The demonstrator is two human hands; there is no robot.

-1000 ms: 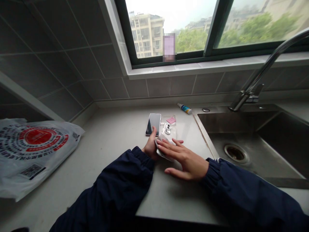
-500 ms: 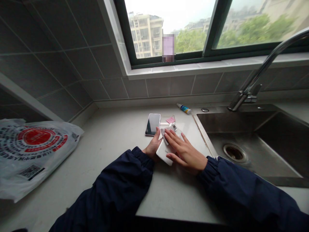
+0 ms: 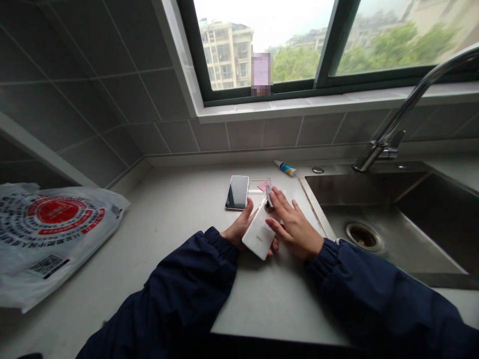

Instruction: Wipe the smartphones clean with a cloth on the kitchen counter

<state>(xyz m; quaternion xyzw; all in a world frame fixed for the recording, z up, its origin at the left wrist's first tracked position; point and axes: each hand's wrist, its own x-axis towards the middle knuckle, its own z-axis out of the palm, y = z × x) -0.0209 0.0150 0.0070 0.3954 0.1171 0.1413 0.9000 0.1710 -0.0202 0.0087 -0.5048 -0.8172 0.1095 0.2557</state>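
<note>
A white phone (image 3: 258, 239), its back facing up and its camera near the top end, is gripped along its edges by my left hand (image 3: 237, 230). The thumb lies on the near-left edge, and fingertips show at the right edge. Over the camera end, my right hand (image 3: 295, 227) presses a small greyish wipe (image 3: 269, 194) under its outstretched fingers. Part of the camera and wipe is hidden by those fingers. Just left of the hands, a second phone (image 3: 237, 192) lies on the counter with its dark screen up. Behind them are a clear case (image 3: 254, 191) and a pink packet (image 3: 262, 185).
A blue, yellow and white tube (image 3: 285, 168) lies on the countertop (image 3: 168, 214) near the wall. To the right are a steel sink (image 3: 374, 199) and a chrome tap (image 3: 389, 124). A printed plastic bag (image 3: 93, 199) rests at left. Ahead is a window (image 3: 262, 97).
My right hand has slid the wipe up the phone's back toward the camera end, uncovering the middle and lower part. The left hand keeps its grip on the phone.
</note>
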